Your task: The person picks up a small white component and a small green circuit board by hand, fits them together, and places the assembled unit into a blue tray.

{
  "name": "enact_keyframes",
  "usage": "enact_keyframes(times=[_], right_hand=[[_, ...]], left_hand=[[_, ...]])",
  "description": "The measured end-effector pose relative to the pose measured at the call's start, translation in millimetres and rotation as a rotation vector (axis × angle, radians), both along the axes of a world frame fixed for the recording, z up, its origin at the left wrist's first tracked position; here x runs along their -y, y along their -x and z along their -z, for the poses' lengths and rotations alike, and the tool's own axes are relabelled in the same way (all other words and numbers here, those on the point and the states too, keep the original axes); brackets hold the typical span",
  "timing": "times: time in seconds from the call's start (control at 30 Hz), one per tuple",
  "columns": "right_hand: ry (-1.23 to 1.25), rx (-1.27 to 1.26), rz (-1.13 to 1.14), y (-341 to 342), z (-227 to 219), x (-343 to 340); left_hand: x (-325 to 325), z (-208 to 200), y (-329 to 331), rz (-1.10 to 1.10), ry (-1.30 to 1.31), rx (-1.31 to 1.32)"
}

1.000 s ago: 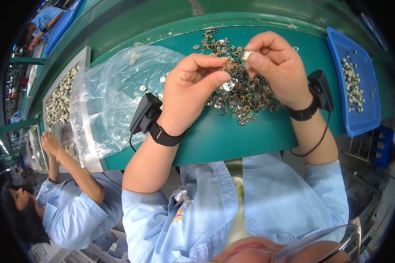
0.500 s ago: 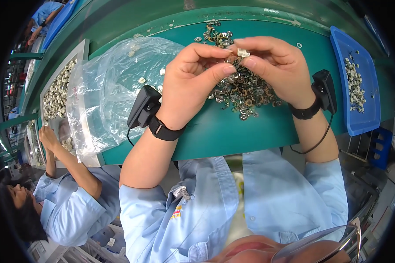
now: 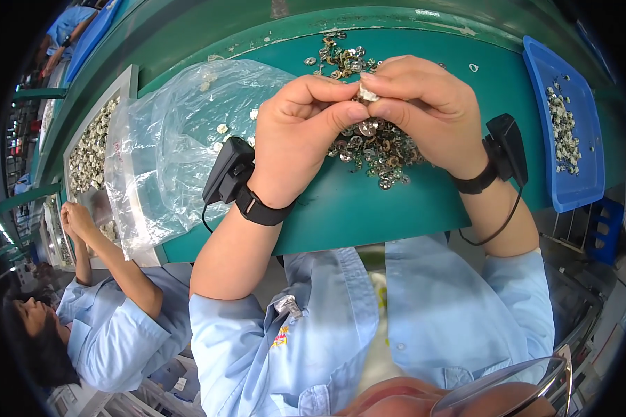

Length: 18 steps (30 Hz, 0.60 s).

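Head view, looking down: left hand [image 3: 300, 135] and right hand [image 3: 424, 111] brought together above the green table [image 3: 368, 208], fingertips meeting over a small pale metal piece [image 3: 366, 92]. Piece pinched between thumb and forefinger of both hands at once, sitting right at the point where the two sets of fingertips touch, slightly nearer the right hand's side. Remaining fingers of each hand curled in, not spread. Directly beneath the hands, partly hidden by them, a heap of small metal parts [image 3: 379, 146] lying on the table, with a few more scattered toward the far edge. Black wrist-worn device [image 3: 228, 177] strapped to the left forearm, a matching black device [image 3: 506, 146] on the right wrist with a thin cable hanging down. Left of the left hand, a crumpled clear plastic bag [image 3: 167, 146] resting on the table, a few loose parts in it. Beyond the bag, a grey tray [image 3: 90, 139] filled with similar parts. Far right, well apart from the hands, a blue tray [image 3: 570, 187] holding more small pieces. Lower left, another person in a light blue shirt [image 3: 111, 326].
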State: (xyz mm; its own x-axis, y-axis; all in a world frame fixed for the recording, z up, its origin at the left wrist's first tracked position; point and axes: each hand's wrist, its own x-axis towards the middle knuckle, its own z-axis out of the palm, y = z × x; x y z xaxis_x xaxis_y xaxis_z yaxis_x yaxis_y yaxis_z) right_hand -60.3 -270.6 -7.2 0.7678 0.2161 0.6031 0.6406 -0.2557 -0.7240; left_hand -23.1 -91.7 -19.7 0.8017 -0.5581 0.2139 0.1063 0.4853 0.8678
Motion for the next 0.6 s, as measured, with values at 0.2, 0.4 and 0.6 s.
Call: enact_keyframes(times=[0.2, 0.4, 0.6], right_hand=[[0.128, 0.150, 0.160, 2, -4, -9], [0.006, 0.075, 0.075, 3, -4, -6], [-0.174, -0.121, 0.058, 9, -4, -10]], left_hand=[[2, -1, 3, -0.147, -0.058, 0.054], [1, -5, 3, -0.173, -0.140, 0.210], [0, -12, 7, -0.203, -0.220, 0.265]])
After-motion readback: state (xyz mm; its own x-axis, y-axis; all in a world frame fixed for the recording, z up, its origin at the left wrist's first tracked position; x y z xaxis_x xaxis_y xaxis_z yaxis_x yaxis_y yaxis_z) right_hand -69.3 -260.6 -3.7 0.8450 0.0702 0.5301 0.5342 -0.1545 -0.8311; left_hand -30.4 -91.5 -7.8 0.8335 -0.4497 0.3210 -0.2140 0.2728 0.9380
